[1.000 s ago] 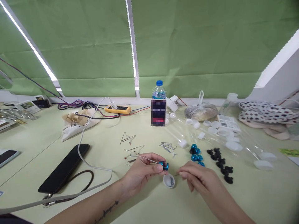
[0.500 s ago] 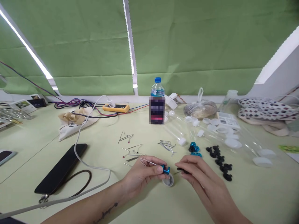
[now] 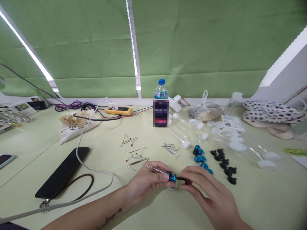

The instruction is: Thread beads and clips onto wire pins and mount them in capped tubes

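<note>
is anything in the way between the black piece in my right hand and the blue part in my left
Nothing visible is. The black piece in your right hand points at the blue part in your left hand; whether they touch is too small to tell. The small white cap shows below, not between them.

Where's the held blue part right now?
Head view, low, just right of centre: the blue part is in the left hand, next to the black piece in the right hand, just above the white dish in the picture.
</note>
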Motion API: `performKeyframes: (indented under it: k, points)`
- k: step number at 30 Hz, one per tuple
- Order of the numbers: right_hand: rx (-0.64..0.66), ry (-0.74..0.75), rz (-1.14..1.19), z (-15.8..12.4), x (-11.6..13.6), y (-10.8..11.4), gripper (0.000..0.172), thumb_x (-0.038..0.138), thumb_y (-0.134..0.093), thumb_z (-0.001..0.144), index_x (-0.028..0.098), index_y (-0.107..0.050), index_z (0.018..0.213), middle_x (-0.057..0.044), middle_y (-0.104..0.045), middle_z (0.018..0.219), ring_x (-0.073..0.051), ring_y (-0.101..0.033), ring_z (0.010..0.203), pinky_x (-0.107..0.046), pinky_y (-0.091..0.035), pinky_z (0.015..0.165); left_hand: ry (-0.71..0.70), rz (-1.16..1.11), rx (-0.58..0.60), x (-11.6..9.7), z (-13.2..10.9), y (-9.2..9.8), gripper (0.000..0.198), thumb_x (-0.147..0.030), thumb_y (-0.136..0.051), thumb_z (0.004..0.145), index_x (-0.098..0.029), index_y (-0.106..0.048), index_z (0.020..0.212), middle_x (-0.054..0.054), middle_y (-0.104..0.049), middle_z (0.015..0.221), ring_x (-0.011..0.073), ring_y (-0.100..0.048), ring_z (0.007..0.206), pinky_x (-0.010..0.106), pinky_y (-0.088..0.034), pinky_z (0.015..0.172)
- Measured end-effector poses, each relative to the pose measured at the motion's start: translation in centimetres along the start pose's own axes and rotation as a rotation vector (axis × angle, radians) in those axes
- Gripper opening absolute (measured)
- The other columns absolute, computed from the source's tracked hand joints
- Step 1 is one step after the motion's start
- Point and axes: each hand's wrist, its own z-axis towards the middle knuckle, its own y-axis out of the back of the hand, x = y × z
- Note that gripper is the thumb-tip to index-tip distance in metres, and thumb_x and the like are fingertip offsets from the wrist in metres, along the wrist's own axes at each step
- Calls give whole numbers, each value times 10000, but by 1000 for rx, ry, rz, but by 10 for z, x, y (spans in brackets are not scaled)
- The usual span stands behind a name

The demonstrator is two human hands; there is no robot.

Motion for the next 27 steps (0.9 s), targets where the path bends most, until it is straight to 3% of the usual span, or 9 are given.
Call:
performKeyframes:
  k: [17, 23, 27]
  points:
    - [-33, 50, 53, 0, 2, 1, 229, 63, -551, 909, 232, -623, 1046, -61, -674, 934, -167, -696, 784, -230, -605, 672, 29, -117, 22, 6, 0, -4, 310, -204, -907, 573, -70, -735, 794, 92, -754, 749, 141, -715, 626, 200, -554, 659]
    - [-130, 126, 52, 11, 9, 7, 250, 63, -553, 888, 255, -705, 937, -39, -739, 834, -171, -721, 698, -233, -624, 633, 52, -157, 26, 12, 0, 2, 309, -193, -900, 592, -66, -723, 810, 104, -759, 756, 155, -733, 651, 179, -567, 663]
    - [-46, 130, 104, 0, -2, 7, 263, 92, -601, 885, 251, -721, 1056, -41, -767, 930, -195, -737, 818, -264, -632, 738, 77, -175, 27, 15, 1, 3, 319, -196, -904, 583, -69, -727, 816, 100, -759, 759, 160, -740, 668, 171, -577, 672]
